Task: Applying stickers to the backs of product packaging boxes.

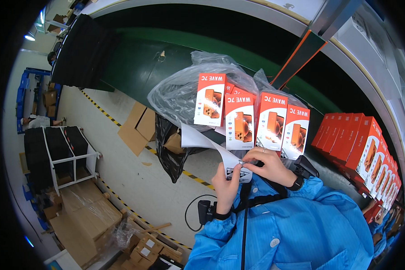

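Observation:
Between both hands, close to my chest, is a curling white sheet [198, 137] with black printed marks at its near end; it looks like a sheet of labels. My left hand [226, 188] pinches that near end between thumb and fingers. Bent over the same end, my right hand [271, 167] has its thumb and fingertips closed on the edge; whether a single label is lifted there I cannot tell. Just beyond the hands lie several red and white phone boxes [240, 121], pictures upside down to me. Crumpled clear plastic [175, 90] spreads under and behind them.
A long row of red phone boxes [362, 150] stands at the right. The green bench [135, 63] runs along the back, with a metal post [301, 56] rising from it. A black bag [168, 164] and cardboard [130, 128] are at the left, and a white-framed rack [72, 157] stands farther off.

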The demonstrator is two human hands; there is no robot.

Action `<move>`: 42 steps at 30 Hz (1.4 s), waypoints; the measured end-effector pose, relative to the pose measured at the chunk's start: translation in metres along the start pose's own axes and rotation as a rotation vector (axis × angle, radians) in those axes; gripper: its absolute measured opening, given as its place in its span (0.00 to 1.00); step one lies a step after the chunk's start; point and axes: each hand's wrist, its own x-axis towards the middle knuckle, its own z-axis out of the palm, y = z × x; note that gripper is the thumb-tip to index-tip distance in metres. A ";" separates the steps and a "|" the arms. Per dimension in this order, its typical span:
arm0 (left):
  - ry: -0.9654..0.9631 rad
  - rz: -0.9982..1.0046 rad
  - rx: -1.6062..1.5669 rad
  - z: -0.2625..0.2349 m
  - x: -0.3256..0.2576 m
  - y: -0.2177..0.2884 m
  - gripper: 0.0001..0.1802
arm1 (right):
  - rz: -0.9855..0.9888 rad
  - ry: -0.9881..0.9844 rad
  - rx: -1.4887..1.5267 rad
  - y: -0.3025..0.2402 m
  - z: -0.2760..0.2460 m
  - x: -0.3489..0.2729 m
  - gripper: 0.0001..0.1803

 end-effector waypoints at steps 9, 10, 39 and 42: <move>0.052 0.077 0.110 -0.008 0.004 -0.007 0.07 | 0.063 0.023 -0.034 0.010 0.032 0.012 0.05; 0.061 0.071 0.109 -0.009 0.004 -0.009 0.07 | 0.081 0.043 -0.041 0.010 0.035 0.014 0.05; 0.213 -0.086 0.230 -0.046 0.011 -0.032 0.09 | 0.051 -0.035 -0.503 0.056 0.047 0.063 0.15; 0.217 -0.082 0.207 -0.047 0.008 -0.035 0.09 | 0.190 -0.178 -0.488 0.045 0.042 0.062 0.18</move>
